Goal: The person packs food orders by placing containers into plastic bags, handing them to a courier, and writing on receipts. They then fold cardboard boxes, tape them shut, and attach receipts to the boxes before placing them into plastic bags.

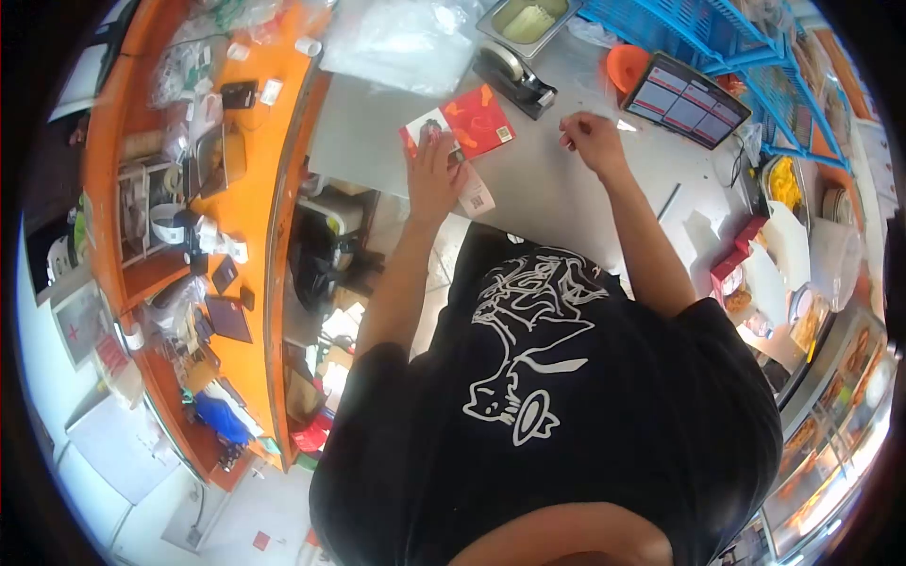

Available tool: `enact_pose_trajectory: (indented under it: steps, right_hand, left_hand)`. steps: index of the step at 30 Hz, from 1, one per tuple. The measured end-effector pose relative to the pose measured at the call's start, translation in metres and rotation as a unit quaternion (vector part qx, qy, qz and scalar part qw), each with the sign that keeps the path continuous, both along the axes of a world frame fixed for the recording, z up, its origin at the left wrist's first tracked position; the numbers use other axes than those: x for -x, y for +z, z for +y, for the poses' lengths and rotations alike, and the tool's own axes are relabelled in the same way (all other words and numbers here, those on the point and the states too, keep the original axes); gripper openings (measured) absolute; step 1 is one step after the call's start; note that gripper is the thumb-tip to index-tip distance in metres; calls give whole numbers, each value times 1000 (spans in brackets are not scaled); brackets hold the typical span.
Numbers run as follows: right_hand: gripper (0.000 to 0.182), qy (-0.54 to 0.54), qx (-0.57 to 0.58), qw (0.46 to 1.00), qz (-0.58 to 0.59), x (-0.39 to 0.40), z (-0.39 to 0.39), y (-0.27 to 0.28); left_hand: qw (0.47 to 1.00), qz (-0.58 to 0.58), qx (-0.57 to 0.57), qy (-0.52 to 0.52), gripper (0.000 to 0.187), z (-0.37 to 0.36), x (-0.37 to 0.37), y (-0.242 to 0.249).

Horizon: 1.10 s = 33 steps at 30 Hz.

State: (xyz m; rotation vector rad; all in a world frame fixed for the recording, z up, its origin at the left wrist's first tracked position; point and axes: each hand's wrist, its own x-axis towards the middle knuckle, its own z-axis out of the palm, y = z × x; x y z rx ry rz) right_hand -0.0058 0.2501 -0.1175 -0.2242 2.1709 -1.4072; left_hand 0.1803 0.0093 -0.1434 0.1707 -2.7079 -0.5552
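My left hand lies over the white end of a flat red-and-white paper package, its fingers stretched out. A paper slip with a printed square code sticks out beside my left thumb, partly covered. To the right, my right hand hovers over or rests on the metal counter with its fingers curled together; what they hold, if anything, is too small to make out. Between the package and my right hand, a black tape dispenser stands toward the back.
A tablet with a lit screen leans near an orange-red bowl and blue plastic racks. Clear plastic bags and a metal food tray sit at the back. An orange shelf counter runs along the left.
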Motion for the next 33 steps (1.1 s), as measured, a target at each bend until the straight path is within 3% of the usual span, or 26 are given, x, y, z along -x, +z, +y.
enact_pose_trajectory:
  steps: [3,5,7,9,10,11,12,14,18,20,22,24,25,27,30,32,33]
  right_hand:
    - [25,4,-27,998,-62,-6,13,0]
    - [26,0,-46,993,-108,-6,18,11]
    - [27,31,-82,992,-87,3,23,20]
    - [28,67,-104,986,-108,9,31,38]
    - [29,104,-122,979,-129,11,34,44]
    - [29,106,-124,979,-125,13,36,44]
    - [30,105,-132,977,-133,14,41,41]
    - [30,107,-141,975,-133,19,49,38]
    - [30,132,-136,973,-135,22,49,29]
    - [29,140,-131,972,-133,23,50,24]
    - [29,127,-127,974,-141,23,50,20]
    - [29,137,-125,974,-131,25,49,10]
    - [28,160,-130,973,-108,25,52,-4]
    - [27,192,-116,972,-73,30,57,1]
    - [25,172,34,978,-115,-13,72,44]
    - [24,178,100,971,-125,-44,51,61]
    - [24,198,91,970,-107,-56,32,59]
  left_hand:
    - [996,-66,47,44,56,10,6,22]
    - [999,0,20,28,50,25,8,31]
    - [990,111,-79,-37,34,56,21,33]
    - [958,53,-273,-65,31,103,46,32]
    - [883,5,-468,30,31,128,67,23]
    - [758,-43,-639,121,31,144,88,14]
    - [757,-40,-641,120,31,149,102,15]
    - [490,15,-830,266,24,156,133,23]
    - [511,73,-811,274,17,161,153,-3]
    - [473,121,-827,278,15,167,156,-4]
    - [473,138,-820,289,11,171,161,-13]
    - [416,142,-834,333,7,170,163,-35]
    - [415,150,-831,338,7,176,153,-49]
    - [579,58,-766,273,3,179,147,-62]
    - [613,160,-729,260,4,170,105,26]
    - [838,233,-432,238,6,131,74,42]
    - [872,214,-381,221,9,107,62,43]
